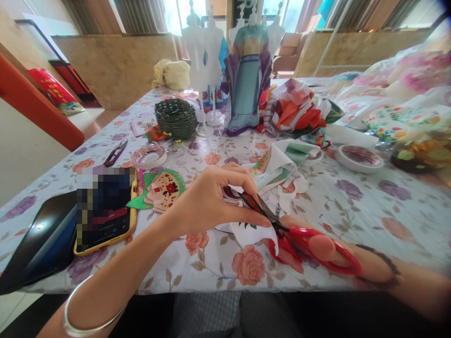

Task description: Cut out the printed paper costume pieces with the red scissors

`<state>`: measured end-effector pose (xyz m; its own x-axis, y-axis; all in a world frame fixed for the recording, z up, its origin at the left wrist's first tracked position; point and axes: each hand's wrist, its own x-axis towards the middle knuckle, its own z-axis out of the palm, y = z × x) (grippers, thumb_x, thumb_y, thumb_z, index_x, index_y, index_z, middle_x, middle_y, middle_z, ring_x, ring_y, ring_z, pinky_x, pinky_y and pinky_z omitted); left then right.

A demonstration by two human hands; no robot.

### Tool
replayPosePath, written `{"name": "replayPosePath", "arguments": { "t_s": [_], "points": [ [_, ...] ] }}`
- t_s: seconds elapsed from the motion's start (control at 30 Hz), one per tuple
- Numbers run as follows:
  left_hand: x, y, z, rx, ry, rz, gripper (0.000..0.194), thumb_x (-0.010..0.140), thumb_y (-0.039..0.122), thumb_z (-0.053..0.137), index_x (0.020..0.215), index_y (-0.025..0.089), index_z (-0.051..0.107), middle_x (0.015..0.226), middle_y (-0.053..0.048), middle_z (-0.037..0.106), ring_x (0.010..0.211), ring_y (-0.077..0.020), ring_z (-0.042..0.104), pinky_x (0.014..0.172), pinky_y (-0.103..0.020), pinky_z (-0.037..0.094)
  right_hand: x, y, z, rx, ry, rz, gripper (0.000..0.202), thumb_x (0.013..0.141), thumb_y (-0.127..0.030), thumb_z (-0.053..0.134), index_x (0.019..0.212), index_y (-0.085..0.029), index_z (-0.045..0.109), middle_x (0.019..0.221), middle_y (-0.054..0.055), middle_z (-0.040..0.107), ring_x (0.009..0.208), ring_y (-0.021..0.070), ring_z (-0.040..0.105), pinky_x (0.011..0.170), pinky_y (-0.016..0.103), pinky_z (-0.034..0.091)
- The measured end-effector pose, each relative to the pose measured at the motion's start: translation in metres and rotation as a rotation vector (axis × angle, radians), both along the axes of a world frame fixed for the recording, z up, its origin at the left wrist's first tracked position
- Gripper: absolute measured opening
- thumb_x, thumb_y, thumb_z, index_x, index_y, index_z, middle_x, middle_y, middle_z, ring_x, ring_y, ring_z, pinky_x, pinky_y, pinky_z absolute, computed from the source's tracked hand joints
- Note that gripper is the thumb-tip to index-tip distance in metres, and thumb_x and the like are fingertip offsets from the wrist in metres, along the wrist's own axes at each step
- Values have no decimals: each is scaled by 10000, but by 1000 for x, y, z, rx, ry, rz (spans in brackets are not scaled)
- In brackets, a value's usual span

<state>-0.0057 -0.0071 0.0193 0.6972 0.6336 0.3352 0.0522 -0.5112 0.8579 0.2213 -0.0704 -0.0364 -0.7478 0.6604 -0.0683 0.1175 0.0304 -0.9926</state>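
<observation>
My left hand (221, 197) pinches a printed piece of white fabric (259, 234), much of it hidden behind the fingers. In my right hand (322, 248) is a pair of scissors (326, 251) with red handles; the thumb sits through one loop. The dark blades lie across the fabric by my left fingertips, and a narrow strip of it hangs down near the handles. Left of my left hand lies a cut-out print (165, 190) with a green edge and red flowers. Beyond the blades is another folded printed piece (285, 159).
A phone in a yellow case (105, 209) overlaps a dark tablet-like object (44, 239) on the left. Thread snips (116, 152), tape rolls (149, 154) and a dark woven basket (176, 118) stand beyond. Small mannequins, one in a blue-purple robe (246, 84), and crumpled fabric (298, 110) are at the back.
</observation>
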Motion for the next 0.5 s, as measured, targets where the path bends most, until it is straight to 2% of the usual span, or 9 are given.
{"name": "replayPosePath", "arguments": {
  "t_s": [0.1, 0.2, 0.37, 0.5],
  "points": [
    [0, 0, 1, -28, 12, -9, 179, 654, 172, 851, 671, 163, 674, 714, 23, 623, 737, -115, 560, 671, -262, 436, 6, 0, -17, -22, 77, -12, 643, 760, -848, 409, 891, -238, 565, 688, -20, 544, 584, 152, 451, 600, 301, 356],
    [-1, 2, 3, -84, 35, -18, 182, 641, 160, 856, 679, 157, 678, 727, 29, 630, 719, -100, 568, 658, -241, 440, 8, 0, -24, -35, 119, 0, 636, 765, -835, 423, 931, -236, 557, 677, -33, 535, 577, 143, 438, 604, 292, 352],
    [-9, 8, 7, -63, 76, -29, 138, 671, 201, 839, 720, 174, 713, 739, 18, 668, 737, -115, 592, 657, -236, 457, -1, -2, -7, -72, 73, -33, 595, 794, -796, 458, 900, -217, 544, 673, -20, 518, 595, 148, 442, 588, 282, 352],
    [-11, 13, 7, -5, 53, -72, 75, 727, 148, 789, 734, 184, 723, 749, 11, 684, 734, -116, 601, 701, -247, 479, -6, -1, 1, -65, 74, -12, 623, 773, -814, 462, 826, -201, 562, 637, -11, 504, 568, 149, 427, 557, 284, 345]
  ]
}}
